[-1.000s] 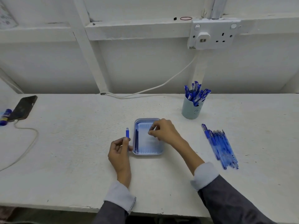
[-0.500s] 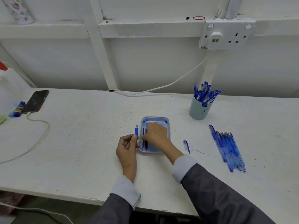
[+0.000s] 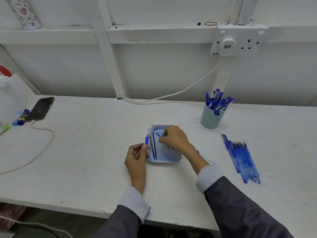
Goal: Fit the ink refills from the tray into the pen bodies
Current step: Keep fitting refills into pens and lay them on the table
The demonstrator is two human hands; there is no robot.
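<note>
A light-blue tray sits mid-table with thin ink refills lying along its left side. My right hand hovers over the tray, fingertips pinching one end of a dark refill that is angled up off the tray floor. Just left of the tray, my left hand grips a blue pen body, holding it upright and resting on the table.
A pile of blue pens lies to the right, behind it a pale cup of pens. Far left are a phone with its cable, a glue stick and a jug. A socket is on the wall.
My right hand has risen from the tray's left side toward its middle, now with a refill pinched. My left hand and its pen body have stayed put.
</note>
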